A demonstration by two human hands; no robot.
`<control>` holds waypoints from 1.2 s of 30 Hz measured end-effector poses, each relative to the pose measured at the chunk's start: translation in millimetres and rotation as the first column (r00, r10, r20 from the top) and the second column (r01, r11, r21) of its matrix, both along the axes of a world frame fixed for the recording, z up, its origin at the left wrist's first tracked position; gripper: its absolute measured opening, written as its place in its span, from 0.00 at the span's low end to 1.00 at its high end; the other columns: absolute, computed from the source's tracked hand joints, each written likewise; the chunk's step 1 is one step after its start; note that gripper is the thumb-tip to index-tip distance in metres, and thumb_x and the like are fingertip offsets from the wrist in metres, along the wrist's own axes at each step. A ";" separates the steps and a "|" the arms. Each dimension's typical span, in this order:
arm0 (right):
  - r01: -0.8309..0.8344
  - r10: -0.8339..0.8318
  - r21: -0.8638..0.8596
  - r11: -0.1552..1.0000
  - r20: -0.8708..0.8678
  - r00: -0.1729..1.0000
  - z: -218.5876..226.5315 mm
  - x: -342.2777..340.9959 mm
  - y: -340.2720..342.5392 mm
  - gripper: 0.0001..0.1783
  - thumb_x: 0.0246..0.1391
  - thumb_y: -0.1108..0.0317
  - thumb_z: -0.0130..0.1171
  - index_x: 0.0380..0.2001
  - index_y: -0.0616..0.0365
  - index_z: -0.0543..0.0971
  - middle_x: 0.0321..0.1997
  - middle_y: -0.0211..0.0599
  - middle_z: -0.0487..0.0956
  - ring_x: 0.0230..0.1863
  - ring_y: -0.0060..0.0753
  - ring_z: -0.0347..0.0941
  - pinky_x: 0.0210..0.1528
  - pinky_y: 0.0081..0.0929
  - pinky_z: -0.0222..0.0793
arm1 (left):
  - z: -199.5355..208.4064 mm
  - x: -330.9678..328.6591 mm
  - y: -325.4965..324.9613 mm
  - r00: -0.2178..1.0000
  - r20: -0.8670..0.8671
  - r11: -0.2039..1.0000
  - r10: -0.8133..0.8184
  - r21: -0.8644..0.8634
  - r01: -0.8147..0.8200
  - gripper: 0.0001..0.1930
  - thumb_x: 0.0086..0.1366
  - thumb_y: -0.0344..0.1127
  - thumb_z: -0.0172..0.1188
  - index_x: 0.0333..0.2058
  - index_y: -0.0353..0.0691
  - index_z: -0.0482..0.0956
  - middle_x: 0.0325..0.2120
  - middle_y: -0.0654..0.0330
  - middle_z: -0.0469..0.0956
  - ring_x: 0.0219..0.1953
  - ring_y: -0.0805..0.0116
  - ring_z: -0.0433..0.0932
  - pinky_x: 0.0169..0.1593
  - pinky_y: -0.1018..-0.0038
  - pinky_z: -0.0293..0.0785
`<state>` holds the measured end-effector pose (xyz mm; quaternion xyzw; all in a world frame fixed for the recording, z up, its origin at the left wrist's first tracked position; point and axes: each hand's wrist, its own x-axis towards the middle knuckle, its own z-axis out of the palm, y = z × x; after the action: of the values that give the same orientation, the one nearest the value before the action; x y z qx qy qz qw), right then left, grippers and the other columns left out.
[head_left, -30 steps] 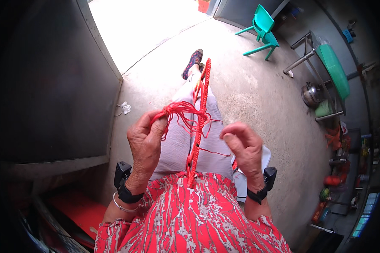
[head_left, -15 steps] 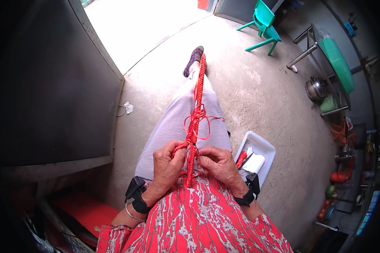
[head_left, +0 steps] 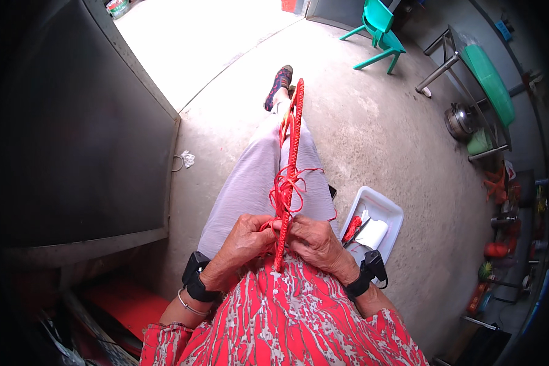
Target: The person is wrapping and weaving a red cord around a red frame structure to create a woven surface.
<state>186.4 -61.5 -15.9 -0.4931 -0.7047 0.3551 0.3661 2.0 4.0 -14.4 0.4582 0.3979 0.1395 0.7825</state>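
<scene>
A long, narrow red braided cord piece (head_left: 294,140) runs lengthwise over my lap, from my shins to the hem of my patterned red shirt. Thin loose red cord (head_left: 283,194) is looped and knotted round it just beyond my hands. My left hand (head_left: 248,238) is closed, thumb and fingertips pinching red cord at the left edge of the braid. On the other side, my right hand (head_left: 316,241) is closed against the braid, its fingers curled in on the cord. The fingertips meet close together at the braid, partly hidden behind it.
On the floor to my right lies a white plastic tray (head_left: 381,197) holding a red cord bundle (head_left: 352,227), a white roll (head_left: 372,233) and a dark-bladed tool. A green chair (head_left: 379,30), a metal-framed table (head_left: 439,73) and a pot (head_left: 459,121) stand farther off. A dark panel (head_left: 104,140) rises at left.
Both hands have come closer together at the braid, the left moving right and the right curling in. The braid's far end has shifted slightly right, and the loose cord loops have changed shape.
</scene>
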 end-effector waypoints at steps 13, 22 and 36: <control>0.036 -0.048 0.154 0.987 0.071 0.996 -7.0 -3.4 -2.9 0.27 0.42 0.85 0.57 0.50 0.59 0.74 0.38 0.44 0.78 0.34 0.44 0.78 0.33 0.30 0.74 | 6.0 -0.6 -4.1 0.989 -0.117 0.928 -0.089 0.352 0.125 0.11 0.65 0.36 0.52 0.34 0.32 0.76 0.15 0.62 0.74 0.20 0.80 0.72 0.24 0.76 0.69; 0.090 -0.098 0.152 0.984 0.042 0.994 -7.9 2.3 -5.2 0.18 0.44 0.81 0.59 0.43 0.62 0.76 0.32 0.44 0.75 0.31 0.46 0.75 0.30 0.32 0.70 | 21.8 -3.3 1.2 0.989 -0.054 0.965 -0.139 0.218 0.147 0.10 0.65 0.34 0.54 0.38 0.32 0.77 0.24 0.65 0.76 0.27 0.81 0.73 0.30 0.79 0.70; 0.266 -0.429 -0.370 0.890 -0.877 0.215 38.6 67.1 -24.4 0.14 0.60 0.56 0.54 0.37 0.54 0.71 0.27 0.27 0.71 0.32 0.25 0.70 0.38 0.23 0.67 | 19.6 20.5 -10.5 0.903 0.377 0.873 0.207 -0.488 0.004 0.19 0.69 0.42 0.50 0.44 0.28 0.71 0.29 0.50 0.79 0.29 0.62 0.81 0.36 0.73 0.79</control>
<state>253.5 -85.8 22.7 -0.3583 -0.1979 0.5314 0.7416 22.5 -6.5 5.1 0.1882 0.2672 0.1737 0.9290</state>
